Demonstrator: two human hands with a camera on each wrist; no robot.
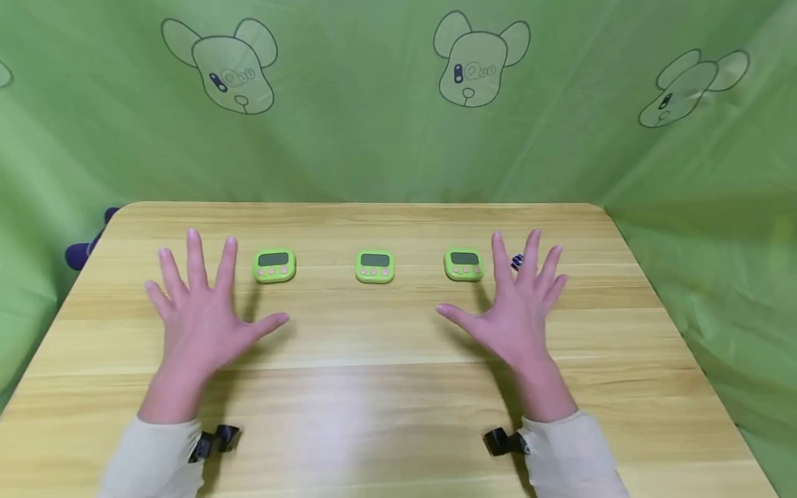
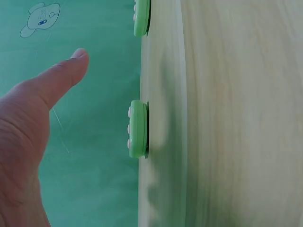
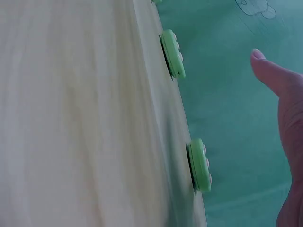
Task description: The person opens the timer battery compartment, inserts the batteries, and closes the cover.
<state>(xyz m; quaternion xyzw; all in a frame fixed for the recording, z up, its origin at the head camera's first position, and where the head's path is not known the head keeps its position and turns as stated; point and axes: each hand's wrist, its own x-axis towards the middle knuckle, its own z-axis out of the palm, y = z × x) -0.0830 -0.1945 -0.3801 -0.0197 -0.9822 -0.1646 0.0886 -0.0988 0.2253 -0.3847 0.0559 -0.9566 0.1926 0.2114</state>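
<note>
Three green digital timers with grey screens and pink buttons lie in a row across the table: a left timer, a middle timer and a right timer. My left hand hovers over the table with fingers spread, left of the left timer and holding nothing. Likewise spread and bare, my right hand is just right of the right timer. Partly hidden behind its fingers is a small dark blue and white object, its kind unclear. In the left wrist view, the thumb points past a timer.
The wooden table has rounded far corners. Green curtains with printed mouse heads hang behind it and at both sides. Something dark purple sticks out past the left edge. Each wrist wears a small black camera.
</note>
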